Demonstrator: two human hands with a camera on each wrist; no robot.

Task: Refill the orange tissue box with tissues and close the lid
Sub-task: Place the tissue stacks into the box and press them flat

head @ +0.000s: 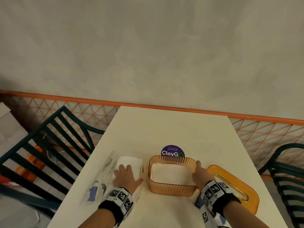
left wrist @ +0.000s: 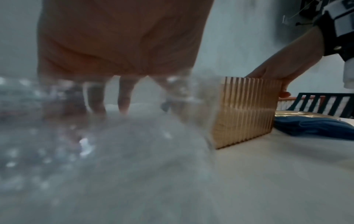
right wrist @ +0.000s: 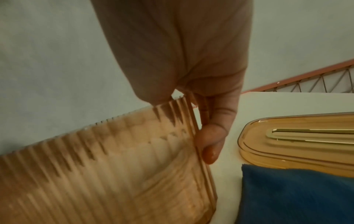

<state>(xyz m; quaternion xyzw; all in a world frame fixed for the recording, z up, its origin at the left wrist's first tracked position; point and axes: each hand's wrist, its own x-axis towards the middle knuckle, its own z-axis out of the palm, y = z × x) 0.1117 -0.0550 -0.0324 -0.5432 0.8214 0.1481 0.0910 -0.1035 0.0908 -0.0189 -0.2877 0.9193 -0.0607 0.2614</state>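
Nearest the person, the left hand (head: pixel 126 176) is resting palm-down on a clear plastic pack of tissues (head: pixel 130 163), fingers spread and laid flat over the white stack, thumb angling out toward the box; in the left wrist view the wrap is showing only as a blurred, glinting film, so whether the fingertips are pressing in or merely lying there I cannot tell. Just beside it, the right hand (head: pixel 199 176) is steadying the orange tissue box (head: pixel 171 186) at its right end wall: the thumb (right wrist: pixel 210 142) is lying against the outside of the wall and the other fingers are hooking over the rim, pinching the ribbed wall between them. The box is standing upright near the middle of the table (head: pixel 164 129), open, with a layer of white tissues already lying inside. Its lid (head: pixel 236 186) is lying to the right, apart from the box, with a blue cloth (right wrist: pixel 296 194) near its edge. Behind the box a purple sticker (head: pixel 172 151) is showing.

The tissues are likely light, soft and floppy, and the wrap slippery, so gripping the stack from both long sides should be keeping it together. The box is probably stiff but light, liable to slide unless held
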